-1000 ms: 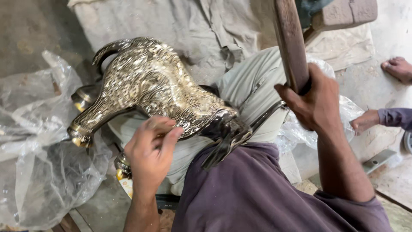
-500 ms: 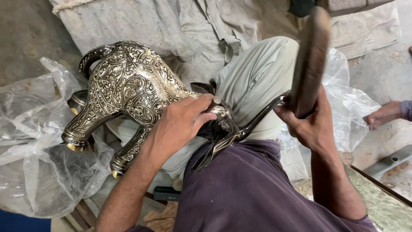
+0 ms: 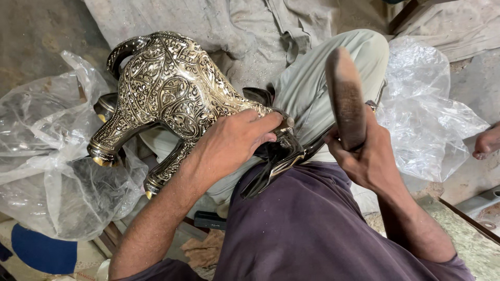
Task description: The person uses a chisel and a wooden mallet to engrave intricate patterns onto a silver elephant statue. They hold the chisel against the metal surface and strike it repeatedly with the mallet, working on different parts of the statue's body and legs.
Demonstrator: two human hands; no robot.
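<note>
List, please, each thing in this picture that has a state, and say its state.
Left hand: pressed on the metal animal figure, steadying it.
Right hand: gripping the wooden mallet.
Metal animal figure: lying tilted across the lap, legs pointing left.
Wooden mallet: raised, blurred.
Plastic bag: crumpled, open.

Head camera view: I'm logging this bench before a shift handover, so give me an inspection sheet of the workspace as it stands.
Surface: dusty grey cloth spread over the ground; no table in view.
Job's things: ornate engraved metal animal figure lying across the person's lap; wooden mallet raised beside it.
Clutter: crumpled clear plastic sheet at the figure's legs, a second plastic bag by the knee, a blue object low in the corner.
Grippers: left hand pressed on the figure's head end; right hand gripping the mallet handle.
Cables: nothing seen.
Surroundings: another person's foot at the edge.
</note>
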